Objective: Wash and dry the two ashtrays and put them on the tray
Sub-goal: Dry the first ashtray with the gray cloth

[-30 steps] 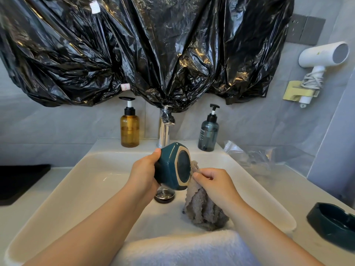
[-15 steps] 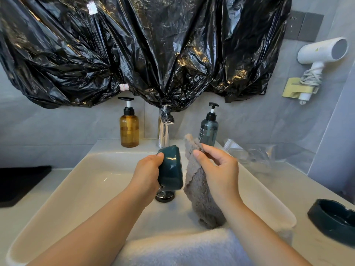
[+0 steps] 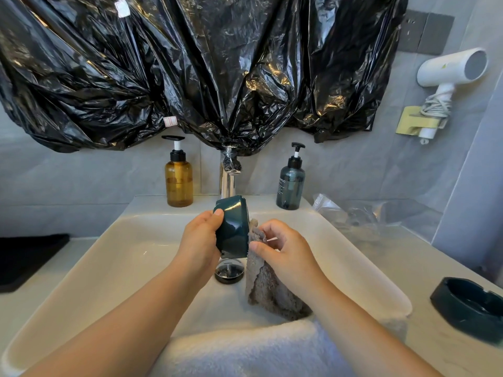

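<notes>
Gripped by the left hand (image 3: 200, 240), the ashtray (image 3: 234, 229) has turned edge-on and the right hand (image 3: 283, 251) now pinches the cloth (image 3: 269, 289) against its rim, so wiping looks under way

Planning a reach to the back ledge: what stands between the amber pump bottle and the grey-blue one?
The chrome faucet stands between the amber bottle and the grey-blue bottle, seen in the head view.

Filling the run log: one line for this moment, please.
left hand: grips ashtray over sink | right hand: pinches cloth beside it | second ashtray: on counter
</notes>
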